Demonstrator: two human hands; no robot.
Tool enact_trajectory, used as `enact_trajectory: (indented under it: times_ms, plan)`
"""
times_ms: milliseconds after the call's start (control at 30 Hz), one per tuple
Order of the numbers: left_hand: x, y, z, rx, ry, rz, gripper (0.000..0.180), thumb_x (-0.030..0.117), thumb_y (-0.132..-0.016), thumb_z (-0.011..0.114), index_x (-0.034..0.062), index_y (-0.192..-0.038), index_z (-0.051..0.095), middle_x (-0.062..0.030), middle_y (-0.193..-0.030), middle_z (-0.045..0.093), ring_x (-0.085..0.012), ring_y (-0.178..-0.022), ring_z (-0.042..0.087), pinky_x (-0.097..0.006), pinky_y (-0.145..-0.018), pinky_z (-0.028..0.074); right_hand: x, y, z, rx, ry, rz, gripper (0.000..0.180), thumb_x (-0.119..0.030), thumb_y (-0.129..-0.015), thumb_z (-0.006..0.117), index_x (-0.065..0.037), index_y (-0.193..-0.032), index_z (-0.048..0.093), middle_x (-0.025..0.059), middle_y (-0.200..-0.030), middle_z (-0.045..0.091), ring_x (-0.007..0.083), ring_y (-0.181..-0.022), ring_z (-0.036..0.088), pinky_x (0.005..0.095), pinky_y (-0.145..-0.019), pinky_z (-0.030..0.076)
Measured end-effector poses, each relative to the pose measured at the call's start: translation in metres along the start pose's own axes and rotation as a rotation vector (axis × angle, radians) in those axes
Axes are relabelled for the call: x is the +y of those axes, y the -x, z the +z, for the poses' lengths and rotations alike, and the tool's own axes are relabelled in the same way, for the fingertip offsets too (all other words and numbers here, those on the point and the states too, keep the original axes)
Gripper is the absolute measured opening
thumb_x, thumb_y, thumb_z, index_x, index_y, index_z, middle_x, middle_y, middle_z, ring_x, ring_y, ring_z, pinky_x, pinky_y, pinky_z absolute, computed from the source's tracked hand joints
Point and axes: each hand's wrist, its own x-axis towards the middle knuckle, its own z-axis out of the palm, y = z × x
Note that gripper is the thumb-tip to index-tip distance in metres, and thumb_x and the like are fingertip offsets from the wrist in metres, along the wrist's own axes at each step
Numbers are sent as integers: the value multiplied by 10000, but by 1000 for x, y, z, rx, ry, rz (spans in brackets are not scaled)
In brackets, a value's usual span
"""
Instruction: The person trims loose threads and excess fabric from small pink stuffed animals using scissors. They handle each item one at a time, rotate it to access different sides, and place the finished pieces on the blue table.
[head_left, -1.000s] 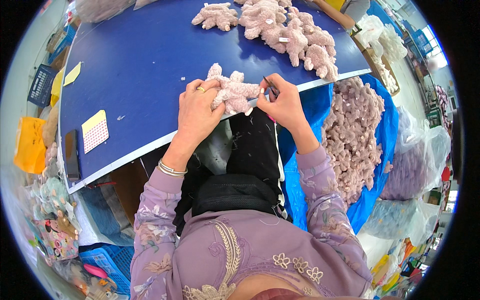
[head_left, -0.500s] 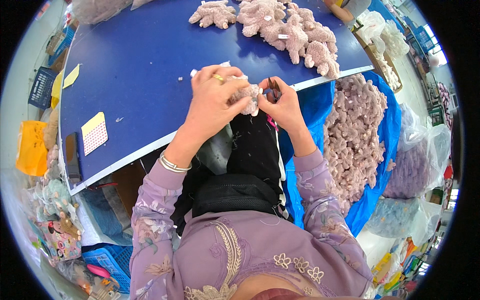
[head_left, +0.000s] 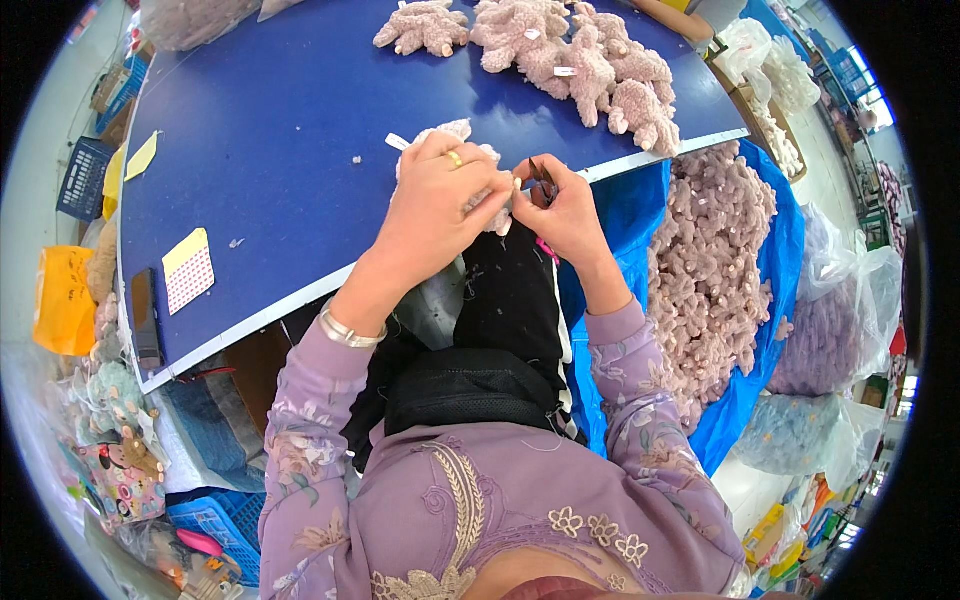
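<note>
Over the near edge of the blue table, my left hand (head_left: 430,215) is closed around a small fluffy pinkish-grey plush toy (head_left: 501,222), mostly hidden under the fingers. A white tag (head_left: 397,142) sticks out from the toy's far left side. My right hand (head_left: 568,218) is closed beside it, holding small dark thread snips (head_left: 541,178) with the blades pointing away from me. Its thumb and index fingertips meet the left fingertips at a small pale bit on the toy's right side. Whether the right fingers pinch that bit is too small to tell.
Several similar plush toys (head_left: 585,75) lie at the table's far right. A blue sack (head_left: 720,440) full of pinkish plush pieces stands right of my lap. Left on the blue table (head_left: 290,200) are a sticker sheet (head_left: 188,272) and a phone (head_left: 146,318). Another person's arm (head_left: 672,18) shows at the far right.
My left fingers have shifted right, up to the right fingertips, covering more of the plush toy. The toy has turned a little and its white tag shows more. The other person's arm reaches farther in.
</note>
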Motion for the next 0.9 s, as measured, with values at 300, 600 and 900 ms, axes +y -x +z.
enact_trajectory:
  times_ms: [300,600,900]
  plan:
    - [15,29,-65,-138,379,-508,136,90,-849,685,-10,-765,645,3,-680,590,-44,-582,444,-235,-539,365,-10,3,1,-56,14,8,159,-41,-787,663,-38,-934,602,-66,-698,463,14,-585,331,208,-517,271]
    - [-18,24,-19,-48,-52,-355,150,94,-844,686,-5,-954,660,-41,-846,647,-83,-647,566,-242,-607,448,-12,3,0,-101,122,-32,199,-84,-784,684,-23,-959,611,23,-821,620,74,-629,483,240,-554,402]
    - [-15,36,-31,-36,386,-694,122,82,-918,606,-37,-933,629,-88,-962,697,-84,-814,605,-247,-718,496,-50,15,-7,-189,-469,265,425,-376,-1018,412,-15,-879,587,-10,-631,452,73,-535,414,244,-497,380]
